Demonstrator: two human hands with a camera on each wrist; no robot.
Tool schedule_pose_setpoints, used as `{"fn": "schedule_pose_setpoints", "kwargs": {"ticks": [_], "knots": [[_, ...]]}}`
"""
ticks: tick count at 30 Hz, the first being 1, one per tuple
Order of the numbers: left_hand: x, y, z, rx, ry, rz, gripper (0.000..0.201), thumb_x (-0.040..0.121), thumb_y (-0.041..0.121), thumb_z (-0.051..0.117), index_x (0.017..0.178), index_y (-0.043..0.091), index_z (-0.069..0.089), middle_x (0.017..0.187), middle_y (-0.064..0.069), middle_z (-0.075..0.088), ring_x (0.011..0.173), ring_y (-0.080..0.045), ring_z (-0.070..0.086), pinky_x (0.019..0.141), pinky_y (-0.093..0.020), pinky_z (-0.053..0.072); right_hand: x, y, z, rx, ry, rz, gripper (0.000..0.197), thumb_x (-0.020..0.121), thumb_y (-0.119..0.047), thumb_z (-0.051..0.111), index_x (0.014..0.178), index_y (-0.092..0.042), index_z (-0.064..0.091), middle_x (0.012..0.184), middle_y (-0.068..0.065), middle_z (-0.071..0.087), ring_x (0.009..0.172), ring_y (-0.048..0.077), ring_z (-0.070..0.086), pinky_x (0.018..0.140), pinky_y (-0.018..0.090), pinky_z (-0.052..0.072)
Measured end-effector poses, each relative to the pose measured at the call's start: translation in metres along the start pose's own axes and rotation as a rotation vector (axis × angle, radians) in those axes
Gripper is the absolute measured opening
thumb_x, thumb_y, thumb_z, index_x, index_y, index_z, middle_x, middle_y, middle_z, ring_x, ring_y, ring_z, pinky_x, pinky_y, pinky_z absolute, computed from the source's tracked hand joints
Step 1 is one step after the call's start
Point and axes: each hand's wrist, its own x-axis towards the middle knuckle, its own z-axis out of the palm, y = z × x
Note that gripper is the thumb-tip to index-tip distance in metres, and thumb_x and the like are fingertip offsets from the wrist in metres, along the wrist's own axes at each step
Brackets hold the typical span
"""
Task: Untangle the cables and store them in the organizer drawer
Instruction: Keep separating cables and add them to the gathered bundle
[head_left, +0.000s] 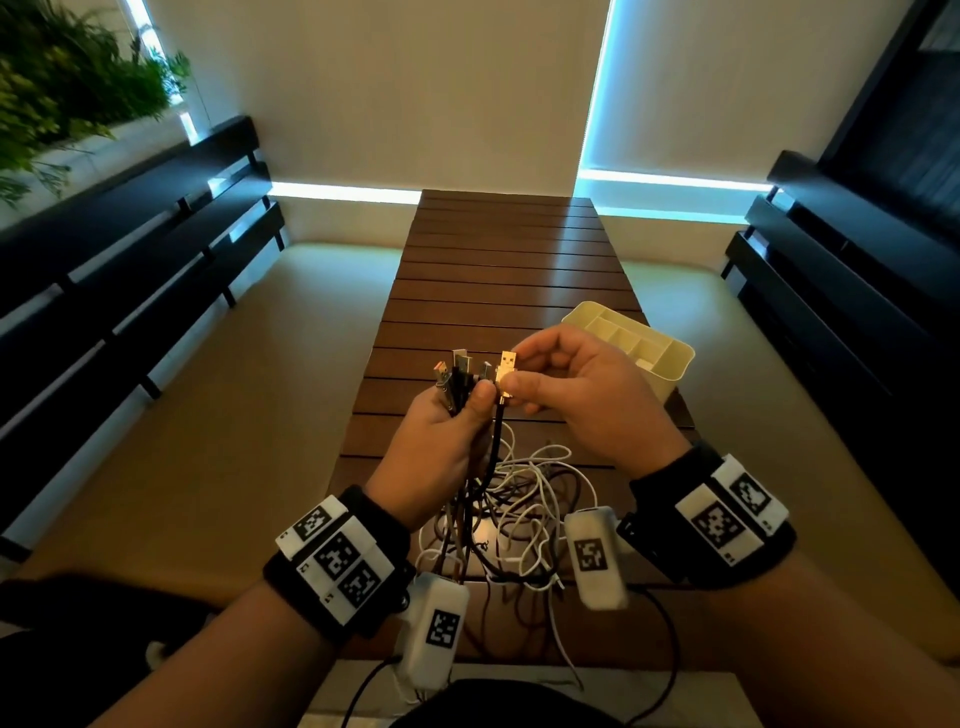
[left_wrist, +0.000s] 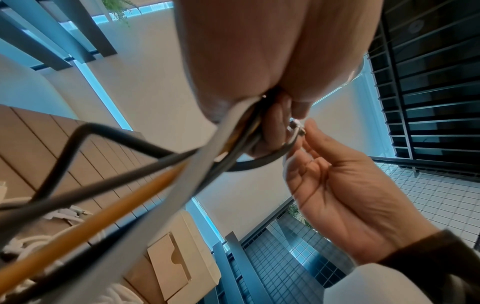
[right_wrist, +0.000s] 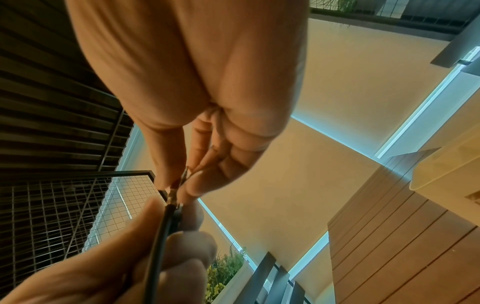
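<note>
We see a dark brown slatted tabletop (head_left: 498, 270) carrying a cream organizer (head_left: 670, 358). The cables (head_left: 519, 499) are white, black and brown, one showing orange-yellow at the left wrist; the plug (head_left: 508, 364) is silver and gold. Our wristbands (head_left: 337, 561) are black with white blocks of black-and-white square codes. The plant (head_left: 67, 88) is green.

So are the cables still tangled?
Still tangled: the cables lie looped over each other on the table, plug ends bunched in the left hand.
</note>
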Motion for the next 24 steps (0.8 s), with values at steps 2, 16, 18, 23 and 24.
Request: {"fn": "schedule_pose_setpoints", "kwargs": {"ticks": [2, 16, 18, 23, 24], "knots": [[0.002, -0.001, 0.001, 0.035, 0.002, 0.018, 0.031, 0.100, 0.033, 0.044, 0.081, 0.025, 0.067, 0.053, 0.006, 0.033, 0.043, -0.007, 0.030, 0.043, -0.020, 0.031, 0.000, 0.003, 0.001, -0.007, 0.005, -0.011, 0.025, 0.077, -0.024, 0.079, 0.098, -0.017, 0.066, 0.089, 0.005, 0.073, 0.080, 0.021, 0.071, 0.066, 0.028, 0.055], [0.012, -0.001, 0.000, 0.248, -0.039, 0.084, 0.017, 0.100, 0.027, 0.045, 0.101, 0.015, 0.058, 0.049, 0.012, 0.046, 0.042, 0.001, 0.038, 0.045, -0.012, 0.036, 0.009, 0.010, -0.004, 0.036, -0.015, 0.023, 0.014, 0.085, -0.010, 0.074, 0.089, -0.023, 0.070, 0.080, 0.004, 0.074, 0.071, 0.019, 0.071, 0.069, 0.033, 0.057], [0.013, -0.002, 0.001, 0.258, -0.030, 0.078, 0.017, 0.100, 0.030, 0.046, 0.098, 0.018, 0.057, 0.051, 0.010, 0.046, 0.043, -0.001, 0.039, 0.045, -0.015, 0.038, 0.010, 0.009, -0.004, 0.033, -0.029, 0.015, 0.013, 0.085, -0.009, 0.074, 0.091, -0.020, 0.070, 0.080, 0.003, 0.074, 0.071, 0.018, 0.071, 0.065, 0.029, 0.056], [0.019, -0.007, -0.001, 0.403, 0.009, 0.136, 0.044, 0.098, 0.046, 0.045, 0.115, 0.010, 0.064, 0.103, -0.015, 0.069, 0.095, -0.031, 0.066, 0.086, -0.045, 0.055, 0.015, 0.011, -0.003, -0.005, -0.024, -0.010, 0.012, 0.086, -0.010, 0.074, 0.090, -0.020, 0.069, 0.071, -0.005, 0.070, 0.064, 0.010, 0.065, 0.054, 0.020, 0.047], [0.020, -0.007, -0.001, 0.414, 0.018, 0.148, 0.043, 0.099, 0.044, 0.044, 0.114, 0.009, 0.065, 0.105, -0.011, 0.070, 0.100, -0.026, 0.066, 0.090, -0.043, 0.054, 0.016, 0.012, -0.003, -0.003, -0.017, -0.007, 0.013, 0.086, -0.010, 0.074, 0.089, -0.021, 0.069, 0.070, -0.006, 0.070, 0.064, 0.009, 0.065, 0.054, 0.019, 0.046]]}}
